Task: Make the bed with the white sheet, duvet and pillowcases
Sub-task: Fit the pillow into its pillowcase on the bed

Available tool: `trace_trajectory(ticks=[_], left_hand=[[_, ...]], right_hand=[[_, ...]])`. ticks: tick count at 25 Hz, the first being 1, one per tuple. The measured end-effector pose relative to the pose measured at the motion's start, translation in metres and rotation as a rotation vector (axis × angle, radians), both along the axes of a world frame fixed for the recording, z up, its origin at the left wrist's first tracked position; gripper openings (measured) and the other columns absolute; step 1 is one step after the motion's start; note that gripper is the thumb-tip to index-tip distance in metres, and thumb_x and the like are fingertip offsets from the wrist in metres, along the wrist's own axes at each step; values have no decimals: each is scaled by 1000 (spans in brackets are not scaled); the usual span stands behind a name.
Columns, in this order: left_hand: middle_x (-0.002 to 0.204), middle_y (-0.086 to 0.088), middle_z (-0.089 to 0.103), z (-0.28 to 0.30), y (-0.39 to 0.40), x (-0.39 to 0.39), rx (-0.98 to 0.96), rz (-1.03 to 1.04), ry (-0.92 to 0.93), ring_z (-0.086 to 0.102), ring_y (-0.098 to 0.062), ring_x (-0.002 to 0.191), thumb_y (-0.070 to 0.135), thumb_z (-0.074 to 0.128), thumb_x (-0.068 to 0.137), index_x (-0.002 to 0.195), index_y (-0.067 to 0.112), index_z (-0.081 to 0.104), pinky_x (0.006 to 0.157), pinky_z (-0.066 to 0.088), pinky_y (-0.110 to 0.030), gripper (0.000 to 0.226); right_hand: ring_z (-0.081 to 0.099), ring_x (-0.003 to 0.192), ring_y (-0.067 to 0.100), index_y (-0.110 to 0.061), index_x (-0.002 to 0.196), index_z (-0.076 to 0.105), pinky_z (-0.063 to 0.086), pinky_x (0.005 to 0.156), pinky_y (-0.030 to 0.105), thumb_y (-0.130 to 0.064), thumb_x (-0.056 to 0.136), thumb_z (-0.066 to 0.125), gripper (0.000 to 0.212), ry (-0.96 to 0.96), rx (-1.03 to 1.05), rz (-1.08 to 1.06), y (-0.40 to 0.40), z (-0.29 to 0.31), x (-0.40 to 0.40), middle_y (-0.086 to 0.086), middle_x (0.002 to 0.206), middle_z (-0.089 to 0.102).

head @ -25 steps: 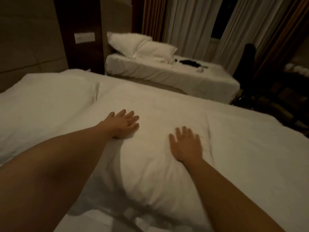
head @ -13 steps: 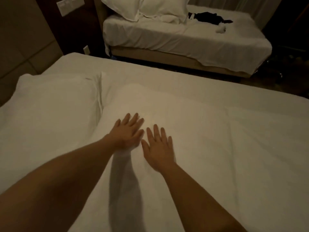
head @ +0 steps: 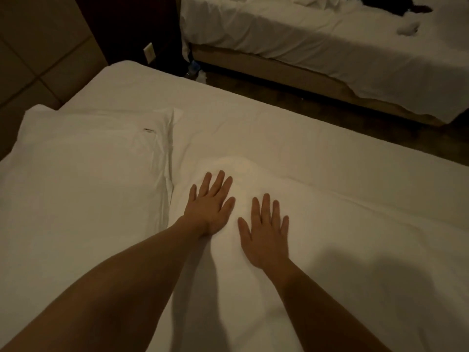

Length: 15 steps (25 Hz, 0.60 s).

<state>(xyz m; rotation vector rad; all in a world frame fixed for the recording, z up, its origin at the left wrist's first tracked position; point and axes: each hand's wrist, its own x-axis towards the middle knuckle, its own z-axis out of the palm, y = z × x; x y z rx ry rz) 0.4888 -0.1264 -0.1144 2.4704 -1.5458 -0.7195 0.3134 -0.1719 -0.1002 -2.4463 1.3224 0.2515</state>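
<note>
The fingers (head: 218,182) of the left hand (head: 208,209) are lying straight and slightly spread, pressing flat on a white pillow (head: 291,224) in its pillowcase. The fingers (head: 265,207) of the right hand (head: 265,237) are lying the same way, straight and apart, palm down on the same pillow, just beside the left hand. Neither hand is gripping anything. Both bare forearms are reaching in from the lower edge, casting shadows on the cloth below the wrists.

This pillow is lying across the near bed (head: 253,118), which is wearing a smooth white sheet. To its left a second white pillow (head: 86,179) is lying with its edge touching the first, a small label showing near its upper right corner.

Beyond the bed a strip of dark floor (head: 330,97) is running between it and a second bed (head: 291,39), whose white sheet is hanging loose over the base. A dark garment (head: 390,6) is lying on that far bed. A wall socket (head: 149,53) is showing on the dark panel at the head end.
</note>
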Motion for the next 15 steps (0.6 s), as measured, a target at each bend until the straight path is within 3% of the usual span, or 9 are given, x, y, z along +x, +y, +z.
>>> trace_trajectory(ticks=[6, 10, 12, 13, 15], left_hand=[[164, 13, -21, -16, -15, 22, -42, 139, 54, -24, -15, 150, 55, 7, 104, 159, 36, -9, 122, -7, -47, 60], [168, 2, -12, -28, -35, 58, -130, 303, 211, -15, -19, 153, 63, -4, 98, 161, 23, -1, 125, -2, -45, 75], [168, -2, 6, -28, -45, 73, -203, 398, 358, 2, -19, 155, 47, 12, 108, 160, 14, 16, 123, 0, -29, 62], [165, -4, 21, -25, -53, 80, -236, 428, 422, 16, -19, 153, 41, 18, 109, 157, 13, 29, 119, 8, -22, 56], [146, -7, 53, -25, -69, 102, -260, 484, 532, 46, -22, 135, 41, 26, 109, 139, 13, 57, 108, 27, -23, 51]], right_hand=[[-21, 152, 29, -20, 159, -11, -9, 122, 53, -58, 103, 10, 71, 5, -9, 104, -38, -7, 59, 6, 165, -23], [-9, 154, 32, -14, 160, -6, -6, 123, 53, -57, 104, 13, 73, -9, -9, 83, -75, -9, 94, 11, 167, -8], [7, 152, 35, -11, 160, 3, -1, 122, 54, -61, 102, 14, 77, -1, -20, 28, -87, -14, 109, 16, 166, 10], [22, 147, 37, -8, 158, 14, 6, 120, 54, -62, 101, 15, 78, 8, -73, 8, -93, -17, 117, 18, 160, 26], [46, 126, 35, -7, 141, 44, 26, 111, 52, -67, 99, 16, 78, 37, -130, -8, -107, -19, 140, 16, 136, 53]])
